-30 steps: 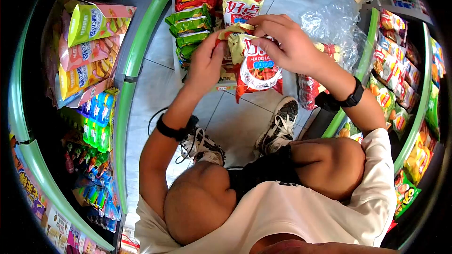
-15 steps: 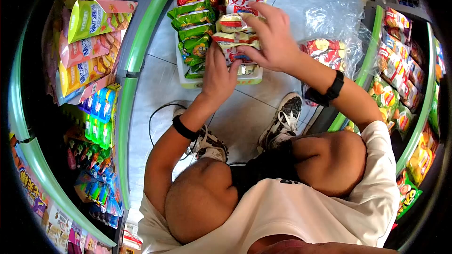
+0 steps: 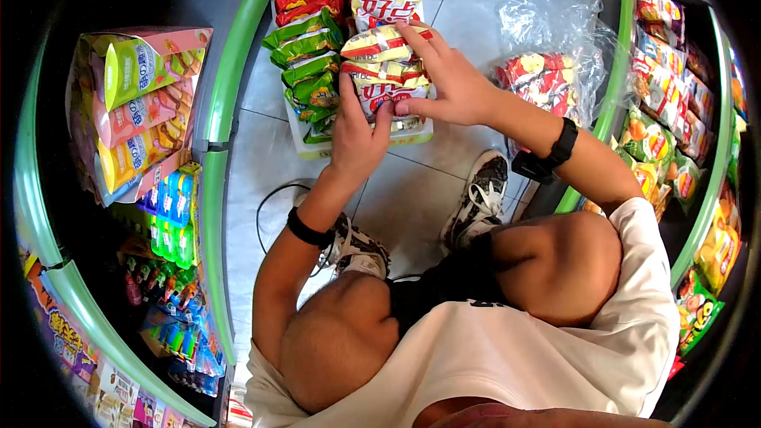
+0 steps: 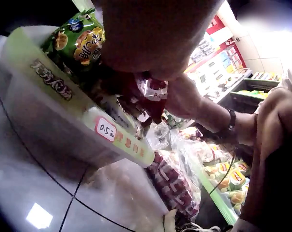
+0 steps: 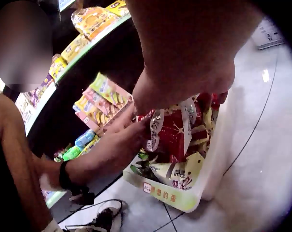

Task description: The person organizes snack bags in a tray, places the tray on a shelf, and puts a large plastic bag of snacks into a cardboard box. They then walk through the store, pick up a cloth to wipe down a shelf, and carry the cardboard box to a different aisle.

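A cream-and-red snack bag (image 3: pixel 388 93) sits in the near part of the right row of a pale plastic tray (image 3: pixel 414 139). My left hand (image 3: pixel 358 133) grips the bag's left side, the thumb on its front. On the opposite side my right hand (image 3: pixel 456 87) holds it, thumb near its front face and fingers spread along the top. Just behind it lies another cream bag (image 3: pixel 380 43), overlapped by my right fingertips. In the right wrist view the held bag's red part (image 5: pixel 174 133) shows between both hands, over the tray.
Green snack bags (image 3: pixel 305 79) and red ones (image 3: pixel 309 0) fill the tray's left row. A clear plastic wrap with more packs (image 3: pixel 543 79) lies on the floor at right. Shelves with green edges (image 3: pixel 226 71) stand on both sides. A black cable (image 3: pixel 260 214) lies near the shoes.
Both hands have lowered the snack bag from in front of the tray into its right row. My right fingers have moved across to the bags' top edge.
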Motion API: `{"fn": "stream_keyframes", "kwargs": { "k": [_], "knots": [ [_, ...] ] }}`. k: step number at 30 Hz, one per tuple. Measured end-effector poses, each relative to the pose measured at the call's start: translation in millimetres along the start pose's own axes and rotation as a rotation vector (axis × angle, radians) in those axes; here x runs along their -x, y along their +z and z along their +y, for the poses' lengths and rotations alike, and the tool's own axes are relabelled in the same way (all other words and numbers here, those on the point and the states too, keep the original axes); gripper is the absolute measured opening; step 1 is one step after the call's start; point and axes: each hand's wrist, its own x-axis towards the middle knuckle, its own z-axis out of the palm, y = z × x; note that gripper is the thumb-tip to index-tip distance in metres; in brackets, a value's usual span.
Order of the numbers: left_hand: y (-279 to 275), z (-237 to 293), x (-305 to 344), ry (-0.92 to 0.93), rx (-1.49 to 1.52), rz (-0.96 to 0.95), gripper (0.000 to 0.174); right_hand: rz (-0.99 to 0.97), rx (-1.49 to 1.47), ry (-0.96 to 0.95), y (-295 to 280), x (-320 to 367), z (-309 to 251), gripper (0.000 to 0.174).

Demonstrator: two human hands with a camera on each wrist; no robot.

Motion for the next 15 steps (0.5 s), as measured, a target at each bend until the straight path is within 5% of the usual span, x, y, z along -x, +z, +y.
{"fn": "stream_keyframes", "kwargs": {
  "k": [6, 9, 15],
  "knots": [
    [-0.9, -4.3, -1.1, 0.025, -0.011, -0.006, 0.072, 0.229, -0.095, -0.077, -15.1, -10.1, 5.3, 0.095],
    [0.1, -9.1, -1.2, 0.036, -0.058, -0.025, 0.073, 0.094, 0.000, -0.037, -7.8, -6.7, 15.3, 0.095],
    [-1.6, -8.0, -4.2, 0.065, -0.129, -0.057, 0.077, -0.073, -0.325, 0.169, -9.0, 12.3, 17.7, 0.103]
  ]
}}
